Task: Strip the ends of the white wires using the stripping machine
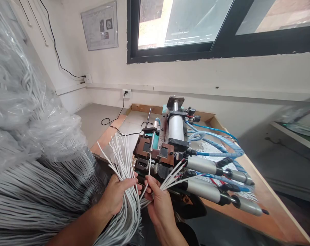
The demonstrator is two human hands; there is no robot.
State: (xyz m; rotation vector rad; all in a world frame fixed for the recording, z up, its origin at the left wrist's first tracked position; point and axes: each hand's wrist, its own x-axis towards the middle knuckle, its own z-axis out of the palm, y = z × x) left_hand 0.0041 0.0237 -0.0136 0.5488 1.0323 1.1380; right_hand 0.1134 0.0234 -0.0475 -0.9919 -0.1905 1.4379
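My left hand (120,193) is closed round a thick bunch of white cables (122,160), whose ends fan upward and whose lengths droop below. Close beside it, my right hand (158,201) pinches one white cable (150,167) between thumb and fingertips. That cable's upper end reaches into the jaw area of a pneumatic machine (167,153). Several more cables (174,177) lie across my right palm and stick out to the right, some with coloured wires showing at their tips. Whether the pinched cable's tip is gripped by the machine, I cannot tell.
Great bundles of grey-white cable (37,201), partly under clear plastic wrap (37,112), hang at the left. Blue air hoses (216,136) and silver cylinders (206,191) extend right from the machine. A wooden-edged bench (267,205) carries it. A black power cord (113,126) runs to the wall.
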